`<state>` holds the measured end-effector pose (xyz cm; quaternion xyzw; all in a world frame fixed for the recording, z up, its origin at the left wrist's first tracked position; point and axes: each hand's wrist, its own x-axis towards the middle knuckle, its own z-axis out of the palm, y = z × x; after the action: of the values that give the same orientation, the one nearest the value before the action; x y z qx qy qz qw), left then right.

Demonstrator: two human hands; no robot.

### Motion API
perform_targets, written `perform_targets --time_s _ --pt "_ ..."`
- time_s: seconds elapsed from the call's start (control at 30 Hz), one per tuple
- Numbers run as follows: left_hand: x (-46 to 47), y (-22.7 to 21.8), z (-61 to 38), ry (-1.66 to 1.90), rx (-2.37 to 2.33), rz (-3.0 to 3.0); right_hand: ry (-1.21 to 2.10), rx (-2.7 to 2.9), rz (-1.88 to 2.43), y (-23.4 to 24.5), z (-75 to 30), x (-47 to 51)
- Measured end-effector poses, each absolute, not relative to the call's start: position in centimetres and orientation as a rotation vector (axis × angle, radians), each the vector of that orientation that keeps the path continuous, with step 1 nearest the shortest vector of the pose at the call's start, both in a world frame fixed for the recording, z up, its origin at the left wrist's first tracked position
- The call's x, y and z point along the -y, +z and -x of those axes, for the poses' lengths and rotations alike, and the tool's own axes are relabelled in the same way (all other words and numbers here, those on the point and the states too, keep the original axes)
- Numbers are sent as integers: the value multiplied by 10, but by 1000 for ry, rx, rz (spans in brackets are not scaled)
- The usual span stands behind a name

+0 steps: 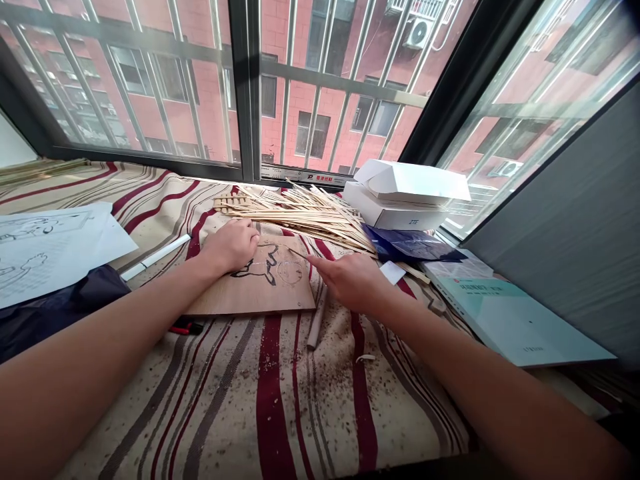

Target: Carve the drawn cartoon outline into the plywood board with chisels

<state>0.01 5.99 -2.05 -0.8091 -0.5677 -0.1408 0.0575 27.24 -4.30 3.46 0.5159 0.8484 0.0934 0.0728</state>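
Observation:
A thin wooden board point(225, 297) lies on the striped cloth, with a dark animal-like drawing point(270, 267) and a faint circle on its face. My left hand point(233, 243) rests on the board's upper left part, fingers curled down over its far edge. Between the fingers of my right hand point(353, 280) is a thin dark stick-like tool point(300, 254); its tip meets the board near the upper right, above the circle. What kind of tool it is, I cannot make out. A grey rod point(317, 323) lies beside the board's right edge, below my right hand.
Thin wooden strips point(310, 210) lie heaped behind the board. White boxes point(405, 197), a dark blue packet point(410, 243) and a book point(500, 307) are at right. Drawn paper sheets point(55, 240), a white tube point(157, 257) and a red-black pen point(187, 327) are at left. Crumbs dot the cloth.

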Motion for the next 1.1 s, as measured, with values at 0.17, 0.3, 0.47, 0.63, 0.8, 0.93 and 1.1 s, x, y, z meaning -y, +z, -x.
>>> perform_targets --time_s 0.17,0.3,0.47,0.63,0.8,0.93,1.1 --pt "-59 -20 0 -416 1722 2455 224 -2575 -1463 36 -281 37" --pt "-58 -19 -2 -422 1700 2478 280 -2588 -1468 29 -283 29" --pt "-58 -19 -2 -443 1717 2463 159 -2650 -1494 28 -280 29" --pt "-60 -19 -2 -433 1709 2485 94 -2682 -1565 28 -284 31" --pt "-61 -19 -2 -411 1686 2496 205 -2658 -1526 23 -282 26" --pt "-62 -21 -2 -417 1689 2483 144 -2663 -1511 29 -285 26" --pt "-61 -21 -1 -431 1675 2491 273 -2634 -1496 23 -282 25"
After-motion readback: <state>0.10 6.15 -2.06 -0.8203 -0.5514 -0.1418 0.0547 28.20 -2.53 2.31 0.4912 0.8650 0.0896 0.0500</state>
